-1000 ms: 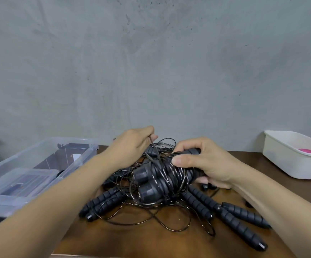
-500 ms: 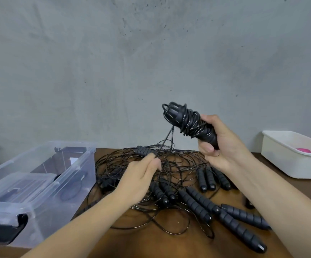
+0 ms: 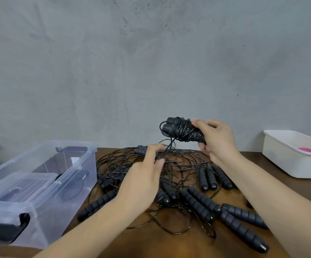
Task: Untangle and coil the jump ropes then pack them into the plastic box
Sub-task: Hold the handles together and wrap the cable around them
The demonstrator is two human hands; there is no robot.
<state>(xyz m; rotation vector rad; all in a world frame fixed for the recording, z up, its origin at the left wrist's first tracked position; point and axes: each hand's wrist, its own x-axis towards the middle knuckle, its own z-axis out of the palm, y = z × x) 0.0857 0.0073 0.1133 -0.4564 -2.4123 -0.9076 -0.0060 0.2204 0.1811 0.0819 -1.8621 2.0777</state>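
Note:
A tangled heap of black jump ropes (image 3: 184,175) with ribbed foam handles lies on the brown table (image 3: 169,244). My right hand (image 3: 216,140) grips a coiled rope bundle (image 3: 180,130), two handles wrapped in thin cord, held above the heap near the wall. A strand runs from the bundle down into the pile. My left hand (image 3: 145,175) rests on the heap, thumb and fingers pinching cord just below the bundle. The clear plastic box (image 3: 45,183) stands open at the left, with a dark coil showing through its wall.
A white plastic tub (image 3: 290,159) holding something pink sits at the right rear of the table. A grey concrete wall stands close behind. Loose handles (image 3: 240,220) fan out toward the front right. The clear box has a black latch (image 3: 4,228) at its near end.
My right hand lifted the wrapped bundle off the heap, then lowered it slightly and tipped it more level. My left hand moved forward onto the pile and took hold of cord under the bundle.

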